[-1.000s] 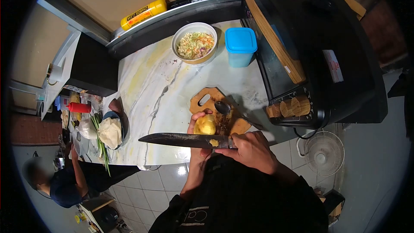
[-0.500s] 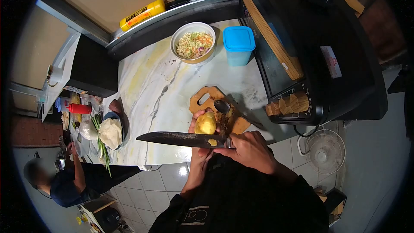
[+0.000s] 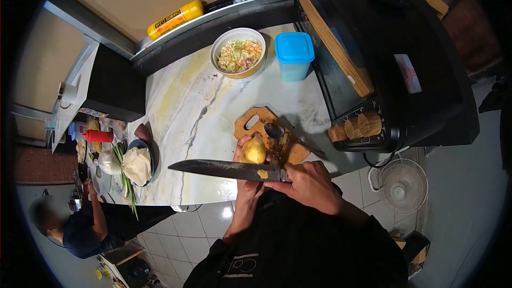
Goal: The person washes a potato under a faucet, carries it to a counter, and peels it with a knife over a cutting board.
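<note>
A partly peeled yellow potato (image 3: 253, 150) is in my left hand (image 3: 246, 188), which is wrapped round it from below and the left. My right hand (image 3: 309, 185) grips the handle of a large knife (image 3: 224, 169). Its dark blade points left and crosses in front of the potato's lower side, hiding part of my left hand. A yellowish scrap sticks to the blade near the handle. Behind the potato lies a wooden cutting board (image 3: 261, 112) with a cut-out grip, bearing dark peelings (image 3: 279, 146) and a spoon (image 3: 274, 130).
On the marble-patterned table stand a bowl of shredded vegetables (image 3: 240, 56) and a blue-lidded container (image 3: 295, 53). A black oven (image 3: 394, 64) bounds the right side. At left are green onions (image 3: 127, 181) and a bag (image 3: 137, 165); another person (image 3: 85, 229) works beyond.
The potato has turned slightly in my left hand. The knife and my right hand hold nearly the same place, and the rest looks unchanged.
</note>
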